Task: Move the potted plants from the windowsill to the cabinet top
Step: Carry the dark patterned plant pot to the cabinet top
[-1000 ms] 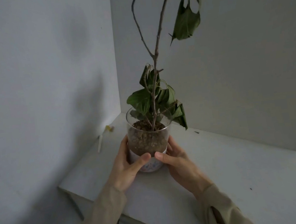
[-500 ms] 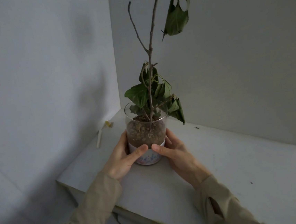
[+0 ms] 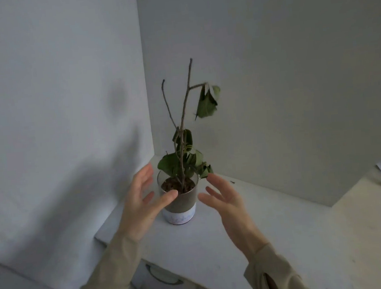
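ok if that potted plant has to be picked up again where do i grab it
Grip the glass pot low around its straight cylindrical wall, one palm from each side. The left hand and right hand already flank it. Avoid the thin stem, which leans.

One potted plant (image 3: 179,199) is standing on one cabinet top (image 3: 275,241) — two hands are showing, left hand (image 3: 141,202) and right hand (image 3: 227,201) — one drawer handle (image 3: 163,276) below.

Potted plant (image 3: 179,199) upright on cabinet top (image 3: 274,229)

Long beige sleeves (image 3: 117,265), bare hands
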